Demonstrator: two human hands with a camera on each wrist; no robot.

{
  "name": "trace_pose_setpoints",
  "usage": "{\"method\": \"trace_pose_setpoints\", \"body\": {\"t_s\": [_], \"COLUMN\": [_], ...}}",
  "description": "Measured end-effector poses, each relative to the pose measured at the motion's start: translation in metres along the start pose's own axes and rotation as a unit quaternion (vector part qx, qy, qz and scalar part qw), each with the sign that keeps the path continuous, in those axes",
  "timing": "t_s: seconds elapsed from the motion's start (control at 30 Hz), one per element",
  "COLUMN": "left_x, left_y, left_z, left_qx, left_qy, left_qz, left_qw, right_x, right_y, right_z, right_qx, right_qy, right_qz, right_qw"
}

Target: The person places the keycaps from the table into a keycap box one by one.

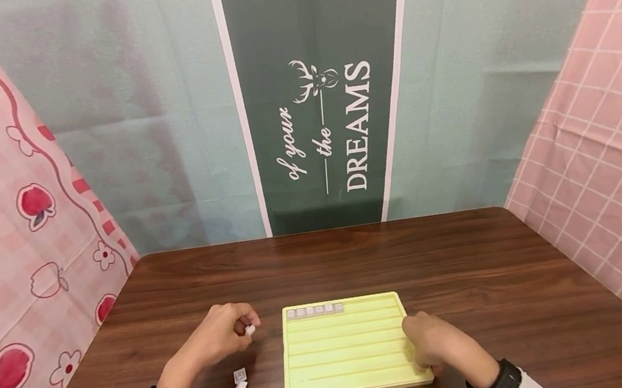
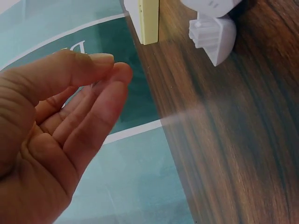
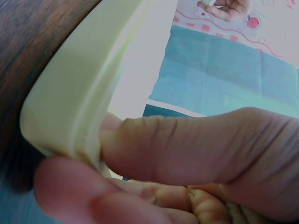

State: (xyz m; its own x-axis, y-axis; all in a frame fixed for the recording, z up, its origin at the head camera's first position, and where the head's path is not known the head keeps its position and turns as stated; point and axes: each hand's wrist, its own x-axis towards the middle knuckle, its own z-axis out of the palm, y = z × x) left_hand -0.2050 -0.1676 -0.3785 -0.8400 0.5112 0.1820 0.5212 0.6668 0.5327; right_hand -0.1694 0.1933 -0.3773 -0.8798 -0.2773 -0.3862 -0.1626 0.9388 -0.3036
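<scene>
The left grip (image 1: 220,334) is pinching a white keycap (image 1: 250,330), with two spare keycaps (image 1: 240,376) lying near it. The right grip (image 1: 436,339) is holding the yellow tray (image 1: 352,339). Tray filling seems to be happening; the next move is probably needing the left grip to reach right.

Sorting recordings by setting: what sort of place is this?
Probably a makeshift tabletop recording booth: a brown table, a printed "DREAMS" cloth behind it, and pink patterned cloths on either side.

PLACE: curtained tabletop booth | lettered backdrop (image 1: 298,40) | pink side cloths (image 1: 601,139) | wood-grain table (image 1: 319,261)
</scene>
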Motion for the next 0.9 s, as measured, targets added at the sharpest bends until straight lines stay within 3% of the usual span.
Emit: {"method": "trace_pose_setpoints", "body": {"t_s": [0.27,0.53,0.9], "left_x": [-0.0018,-0.0038,-0.0076], "left_y": [-0.0014,-0.0043,-0.0019], "left_z": [0.0011,0.0035,0.0066], "left_qx": [-0.030,-0.070,-0.188], "left_qy": [-0.019,0.003,0.001], "left_qz": [-0.018,-0.030,-0.077], "left_qw": [0.9992,0.9971,0.9792], "right_x": [0.0005,0.0018,0.0013], "right_y": [0.0002,0.0004,0.0010], "right_z": [0.0006,0.0011,0.0009], "right_qx": [-0.002,-0.005,-0.006], "right_qy": [0.000,0.002,0.004], "right_qz": [-0.001,-0.008,-0.005], "right_qw": [1.0000,0.9999,1.0000]}}
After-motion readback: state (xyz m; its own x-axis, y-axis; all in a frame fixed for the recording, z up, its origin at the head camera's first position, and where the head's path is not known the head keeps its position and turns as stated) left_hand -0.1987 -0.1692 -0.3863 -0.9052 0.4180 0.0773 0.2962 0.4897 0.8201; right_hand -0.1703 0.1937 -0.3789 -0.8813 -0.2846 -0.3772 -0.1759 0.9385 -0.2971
